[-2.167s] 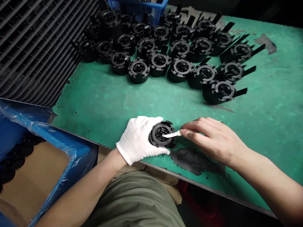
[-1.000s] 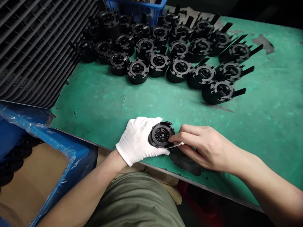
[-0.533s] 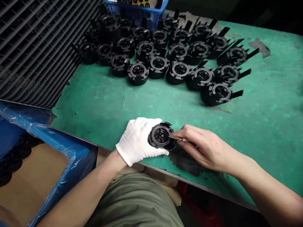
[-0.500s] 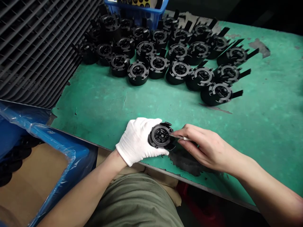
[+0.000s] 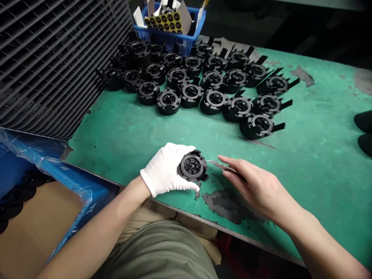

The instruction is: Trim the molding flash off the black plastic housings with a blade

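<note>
My left hand [image 5: 164,168], in a white glove, grips a round black plastic part [image 5: 192,167] just above the green table [image 5: 186,131] near its front edge. The part's ribbed face points up. My bare right hand [image 5: 255,186] is just right of the part, a small gap between them. Its fingers are stretched long, and a thin silvery blade [image 5: 216,165] is pinched under the index finger with its tip pointing at the part.
Several similar black parts [image 5: 203,85] stand in rows at the back of the table. Behind them is a blue basket [image 5: 171,25] with label sheets. A black grille [image 5: 49,58] leans at the left. A blue-lined carton [image 5: 43,209] is at lower left. Dark objects [image 5: 364,131] lie at the right edge.
My right hand has drawn the blade away from the part's rim and stretched its fingers. My left hand has shifted the part slightly left. The view has tilted up, showing more of the basket.
</note>
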{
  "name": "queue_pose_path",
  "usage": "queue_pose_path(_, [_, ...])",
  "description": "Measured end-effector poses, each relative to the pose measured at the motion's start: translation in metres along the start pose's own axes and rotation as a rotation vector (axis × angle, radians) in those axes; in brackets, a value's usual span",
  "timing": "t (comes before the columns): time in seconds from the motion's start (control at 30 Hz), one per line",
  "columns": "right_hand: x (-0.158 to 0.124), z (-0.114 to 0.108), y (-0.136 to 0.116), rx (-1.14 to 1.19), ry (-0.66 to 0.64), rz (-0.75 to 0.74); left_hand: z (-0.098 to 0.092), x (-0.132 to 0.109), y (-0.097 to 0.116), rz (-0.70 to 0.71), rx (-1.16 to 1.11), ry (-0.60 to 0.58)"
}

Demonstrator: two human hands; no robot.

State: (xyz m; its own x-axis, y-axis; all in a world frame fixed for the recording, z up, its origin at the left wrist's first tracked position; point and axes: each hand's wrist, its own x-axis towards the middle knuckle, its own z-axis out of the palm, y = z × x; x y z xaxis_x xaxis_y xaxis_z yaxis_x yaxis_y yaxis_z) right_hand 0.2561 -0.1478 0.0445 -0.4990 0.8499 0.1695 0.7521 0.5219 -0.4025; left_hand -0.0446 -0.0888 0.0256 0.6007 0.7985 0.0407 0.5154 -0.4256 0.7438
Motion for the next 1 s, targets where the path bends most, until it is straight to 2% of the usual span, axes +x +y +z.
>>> queue_pose_path(0.07, [0.005, 0.002, -0.001, -0.061, -0.002, -0.05, -0.002, 0.003, -0.002, 0.023, 0.003, -0.022])
queue_pose_path(0.17, [0.017, 0.003, 0.003, -0.224, -0.001, -0.167, 0.001, 0.001, -0.006, 0.024, 0.026, 0.008])
queue_pose_path(0.27, [0.028, 0.001, 0.01, -0.294, 0.0, -0.246, 0.005, -0.003, -0.009, 0.035, 0.036, 0.012])
queue_pose_path(0.57, [0.043, -0.004, 0.019, -0.275, -0.041, -0.335, 0.001, 0.001, -0.005, 0.023, 0.072, -0.017])
queue_pose_path(0.8, [0.05, -0.005, 0.024, -0.265, -0.071, -0.362, 0.006, -0.003, -0.011, 0.098, 0.106, 0.034])
queue_pose_path(1.0, [0.058, -0.013, 0.027, -0.293, -0.078, -0.467, -0.001, 0.004, 0.0, 0.05, 0.073, -0.017])
